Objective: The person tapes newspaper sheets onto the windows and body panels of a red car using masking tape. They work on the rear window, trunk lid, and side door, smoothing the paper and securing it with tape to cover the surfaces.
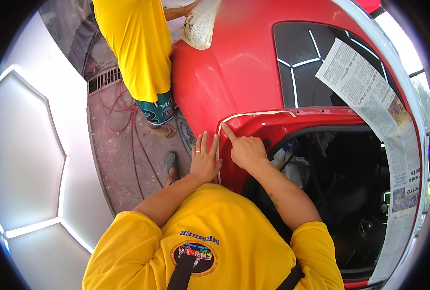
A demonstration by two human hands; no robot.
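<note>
A narrow cream masking tape strip (260,113) runs along the edge of the red car body (253,72) and bends down at the corner of the door opening. The outstretched index finger of my right hand (247,151) presses on the tape at that bend; its other fingers are curled, with nothing seen in them. My left hand (205,158) lies open on the red panel, fingers stretched, just left of the tape's downward run. A ring shows on one finger. Part of the tape's lower end is hidden by my hands.
Newspaper sheets (364,92) cover the car's roof edge and part of the dark side window (304,77). A person in a yellow shirt (137,48) stands at far left, one hand near masking paper (200,24). Red hose (135,135) lies on the floor beside a white panelled wall (31,140).
</note>
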